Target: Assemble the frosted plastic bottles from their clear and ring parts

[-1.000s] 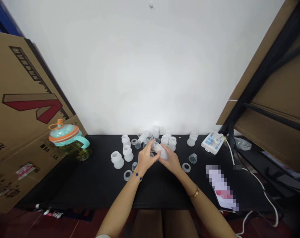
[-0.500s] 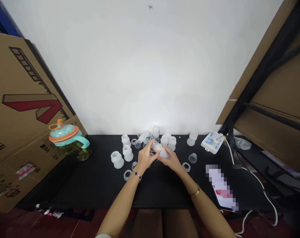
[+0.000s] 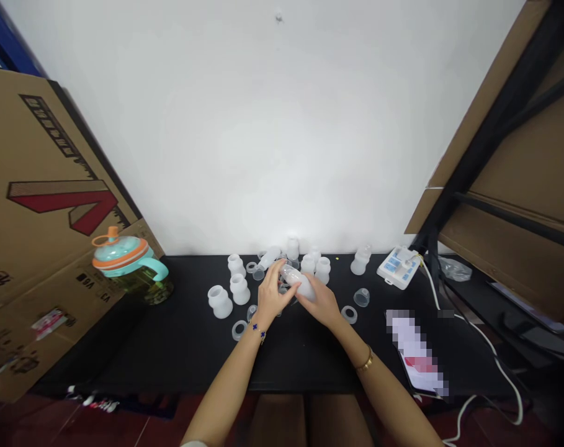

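In front of me, a small white baby bottle with a clear cap lies tilted between my hands, its capped end toward the upper left. My left hand grips the capped end with fingers and thumb. Wrapped round the white body is my right hand. Open white bottle bodies stand to the left, and more of them stand just behind my right hand. A loose ring lies by my left wrist. Right of my hands are another ring and a clear cap.
A capped bottle stands near the wall. Further right are a white plastic case, a phone and a white cable. At left, a large jug stands against a cardboard box.
Both hands keep hold of the bottle at nearly the same spot. The fingers of my left hand have shifted slightly on the capped end. The view has moved a little.
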The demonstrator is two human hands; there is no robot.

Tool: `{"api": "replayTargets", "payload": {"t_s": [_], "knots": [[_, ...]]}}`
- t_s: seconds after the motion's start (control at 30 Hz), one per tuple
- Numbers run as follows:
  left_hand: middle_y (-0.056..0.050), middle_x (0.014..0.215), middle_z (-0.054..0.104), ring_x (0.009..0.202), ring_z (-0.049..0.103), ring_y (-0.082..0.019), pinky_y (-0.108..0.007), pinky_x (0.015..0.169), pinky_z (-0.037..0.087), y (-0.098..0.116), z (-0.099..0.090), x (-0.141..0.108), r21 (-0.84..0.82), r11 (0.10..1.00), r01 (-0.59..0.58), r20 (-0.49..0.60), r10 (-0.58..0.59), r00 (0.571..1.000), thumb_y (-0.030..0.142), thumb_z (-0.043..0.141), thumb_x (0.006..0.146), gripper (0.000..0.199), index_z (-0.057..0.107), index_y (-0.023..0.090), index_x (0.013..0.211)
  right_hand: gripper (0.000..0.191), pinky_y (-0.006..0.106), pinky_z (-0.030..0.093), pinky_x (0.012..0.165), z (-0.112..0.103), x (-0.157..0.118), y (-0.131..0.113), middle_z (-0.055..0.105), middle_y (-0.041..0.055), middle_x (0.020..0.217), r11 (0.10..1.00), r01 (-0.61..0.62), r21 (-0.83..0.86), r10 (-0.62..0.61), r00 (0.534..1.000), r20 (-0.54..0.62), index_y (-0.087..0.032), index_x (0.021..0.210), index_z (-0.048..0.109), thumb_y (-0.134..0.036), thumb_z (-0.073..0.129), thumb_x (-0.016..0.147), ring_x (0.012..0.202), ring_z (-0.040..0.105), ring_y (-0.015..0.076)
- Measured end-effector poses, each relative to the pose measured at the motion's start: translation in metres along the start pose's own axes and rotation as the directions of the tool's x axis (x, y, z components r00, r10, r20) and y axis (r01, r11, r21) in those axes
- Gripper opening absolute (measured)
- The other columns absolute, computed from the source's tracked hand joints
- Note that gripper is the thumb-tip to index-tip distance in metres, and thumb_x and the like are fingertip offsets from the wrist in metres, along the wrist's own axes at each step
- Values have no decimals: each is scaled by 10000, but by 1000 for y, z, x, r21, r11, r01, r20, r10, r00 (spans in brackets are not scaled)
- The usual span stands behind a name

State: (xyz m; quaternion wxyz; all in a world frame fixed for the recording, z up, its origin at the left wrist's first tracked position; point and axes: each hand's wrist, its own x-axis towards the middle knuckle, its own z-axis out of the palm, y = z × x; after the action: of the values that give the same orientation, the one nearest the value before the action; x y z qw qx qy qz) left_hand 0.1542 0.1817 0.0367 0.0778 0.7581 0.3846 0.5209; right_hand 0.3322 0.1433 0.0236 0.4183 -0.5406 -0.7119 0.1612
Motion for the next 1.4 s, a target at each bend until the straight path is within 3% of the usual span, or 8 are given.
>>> {"api": "replayTargets", "payload": {"t_s": [0.23,0.5,0.63,0.8,0.93,1.03,1.2,1.4], "knots": [[-97,1236,676,947,704,-194,-320,765,637,-4,6,-2,32,999,2,-92,1,996,383,667,906,493,547,217,1355,546,426,508,971,4,0,2,640,100,1323,996,-10,-92,4,998,-68,-257,1378,523,-368,671,864,1189,626,300],[-75,1105,735,883,724,-198,-357,847,633,-13,5,-2,108,988,-114,-127,128,984,343,717,857,481,609,202,1304,547,429,491,968,-1,4,1,693,67,1242,971,-141,191,126,988,91,-243,1298,604,-470,736,818,1127,647,313],[-81,1166,720,886,720,-187,-333,800,646,-13,5,0,24,993,-118,-109,120,987,321,704,864,485,595,208,1322,531,410,497,952,-8,8,-1,710,55,1175,846,-253,470,152,958,242,-224,1234,656,-500,753,791,1083,651,300],[-94,1323,659,1028,699,-206,-307,758,646,-12,0,0,-68,992,-107,-9,106,994,323,643,904,535,517,233,1416,402,371,542,766,-11,9,-2,739,53,1003,630,-458,627,128,857,498,-214,1135,680,-475,697,830,829,698,252],[-110,1392,617,1153,663,-248,-313,765,639,-11,-3,0,-19,996,-92,15,92,996,347,662,896,595,480,227,1450,423,371,517,842,-6,7,-3,722,46,1047,860,-198,471,124,975,183,-217,1141,667,-413,750,775,942,674,268],[-104,1377,631,1196,648,-262,-313,778,636,-11,-2,0,35,995,-88,3,88,996,379,702,873,616,496,228,1434,433,379,503,868,-1,4,-2,711,56,1109,983,-98,157,100,995,-8,-233,1167,636,-370,742,770,1004,666,286],[-93,1300,684,1051,719,-243,-350,837,629,-14,4,-3,155,986,-61,-11,64,998,382,665,903,577,497,243,1438,480,395,502,918,4,1,0,679,90,1234,995,-78,-60,75,996,-57,-237,1251,587,-337,699,795,1100,663,302],[-91,1248,710,910,744,-214,-332,804,628,-17,6,-3,180,981,-69,-13,72,997,364,645,909,548,517,237,1426,486,399,504,935,6,0,-1,677,91,1240,995,-79,-64,76,996,-48,-239,1265,586,-352,706,808,1116,659,302]]}}
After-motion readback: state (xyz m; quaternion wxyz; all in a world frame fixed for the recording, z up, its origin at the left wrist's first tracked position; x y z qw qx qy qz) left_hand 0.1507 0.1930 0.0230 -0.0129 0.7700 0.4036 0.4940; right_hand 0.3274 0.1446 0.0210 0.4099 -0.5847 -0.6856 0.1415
